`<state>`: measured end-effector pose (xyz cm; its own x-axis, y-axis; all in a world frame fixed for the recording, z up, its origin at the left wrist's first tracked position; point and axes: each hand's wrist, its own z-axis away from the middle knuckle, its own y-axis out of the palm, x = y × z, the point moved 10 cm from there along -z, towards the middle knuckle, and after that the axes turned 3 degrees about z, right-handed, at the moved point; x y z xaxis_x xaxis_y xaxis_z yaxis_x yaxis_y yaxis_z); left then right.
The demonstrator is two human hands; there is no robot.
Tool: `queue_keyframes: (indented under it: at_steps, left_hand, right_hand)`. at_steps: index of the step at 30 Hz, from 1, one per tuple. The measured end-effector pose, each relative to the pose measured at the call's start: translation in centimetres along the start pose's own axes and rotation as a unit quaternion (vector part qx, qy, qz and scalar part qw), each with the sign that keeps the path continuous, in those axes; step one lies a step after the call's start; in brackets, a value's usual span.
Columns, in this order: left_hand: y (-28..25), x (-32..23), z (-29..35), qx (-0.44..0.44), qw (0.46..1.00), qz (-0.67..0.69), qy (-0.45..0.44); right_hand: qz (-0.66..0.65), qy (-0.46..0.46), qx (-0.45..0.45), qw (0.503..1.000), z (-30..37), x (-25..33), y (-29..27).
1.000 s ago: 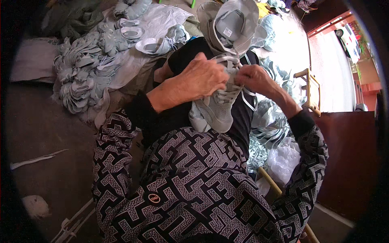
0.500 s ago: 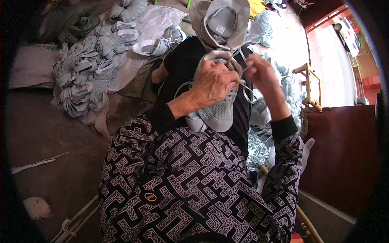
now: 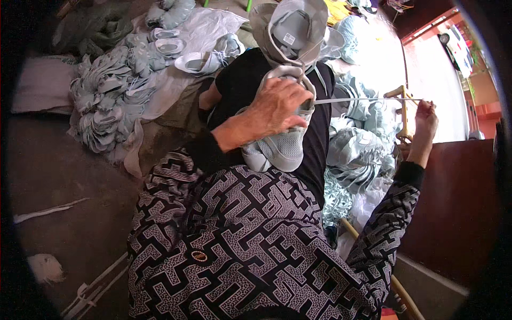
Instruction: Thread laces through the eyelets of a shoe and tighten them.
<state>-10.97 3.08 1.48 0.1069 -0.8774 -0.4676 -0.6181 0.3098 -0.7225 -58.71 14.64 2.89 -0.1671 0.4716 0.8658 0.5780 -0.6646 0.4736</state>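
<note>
A pale grey-blue shoe [image 3: 282,149] rests on my lap, toe toward me. My left hand [image 3: 277,106] clamps over its tongue and eyelets and holds it down. My right hand [image 3: 425,124] is out to the right, pinching the end of a white lace [image 3: 362,99] that runs taut from the shoe's eyelets. A second shoe upper of the same colour [image 3: 292,26] lies just beyond the held shoe, opening toward me.
Heaps of matching pale shoe uppers lie at the far left [image 3: 106,101] and at my right [image 3: 357,154]. White sheeting [image 3: 208,26] covers the floor behind. A dark red wooden surface [image 3: 458,208] stands at right, with a wooden frame [image 3: 402,114] by my right hand.
My right hand has left the shoe and swung out to the right, drawing the lace taut. My left hand stays pressed on the shoe.
</note>
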Motion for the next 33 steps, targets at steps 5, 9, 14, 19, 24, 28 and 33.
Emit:
queue_keyframes:
  at_steps: [5, 9, 14, 19, 24, 28, 33]
  left_hand:
    - [-3.1, 1.7, 2.1, 0.013, 0.999, 0.023, 0.027]
    - [-3.6, 2.0, 1.8, 0.065, 0.995, 0.077, 0.02]
    - [-4.6, 2.6, 1.9, 0.012, 0.995, 0.096, 0.017]
    - [-4.4, 3.2, 2.4, -0.003, 0.997, 0.074, 0.007]
    - [-4.6, 1.8, 2.0, -0.045, 0.996, 0.029, 0.072]
    - [-3.4, 2.7, 2.1, 0.029, 0.998, 0.028, 0.049]
    - [-3.4, 1.9, 1.8, 0.04, 0.996, 0.037, 0.064]
  right_hand:
    - [0.237, -0.039, 0.122, 0.963, 8.3, -4.0, 11.9]
    - [0.353, -0.037, 0.287, 0.89, 19.1, -7.6, 24.8]
    - [0.575, -0.217, 0.501, 0.609, 28.3, -13.9, 32.6]
    - [0.53, -0.132, 0.557, 0.625, 28.1, -15.7, 33.0]
    - [0.626, -0.295, 0.433, 0.578, 25.8, -13.9, 30.0]
    - [0.634, -0.276, 0.172, 0.702, 10.6, -2.0, 20.7]
    - [0.59, -0.2, 0.244, 0.743, 13.7, -0.6, 22.0]
